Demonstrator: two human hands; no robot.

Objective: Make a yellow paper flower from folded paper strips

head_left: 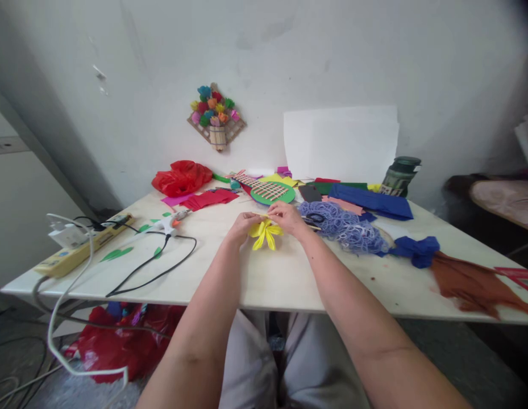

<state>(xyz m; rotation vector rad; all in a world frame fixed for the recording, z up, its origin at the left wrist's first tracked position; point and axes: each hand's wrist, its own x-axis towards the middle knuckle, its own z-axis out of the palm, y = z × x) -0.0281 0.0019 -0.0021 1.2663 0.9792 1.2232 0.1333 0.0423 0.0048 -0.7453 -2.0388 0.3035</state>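
Observation:
Near the middle of the table, a yellow crepe paper flower (266, 234) hangs petals-down between my hands. My left hand (245, 225) is closed at its upper left, fingers pinching the flower's base. From the right, my right hand (286, 217) pinches the same base, thumb and fingers close to the left ones. The exact bit under the fingertips is hidden. Just beyond lies a green round-bodied paper lute shape (272, 192) with woven strips. Beside my right hand are dark-handled scissors (315, 218) and a tangle of blue-purple yarn (346, 224).
At left lie a glue gun (172, 222) with a looping cord, green paper leaves (116, 254) and a power strip (82, 244). A red plastic bag (182, 177), blue folded paper (370, 201), brown crepe paper (472, 282) and a dark green bottle (400, 176) stand or lie around.

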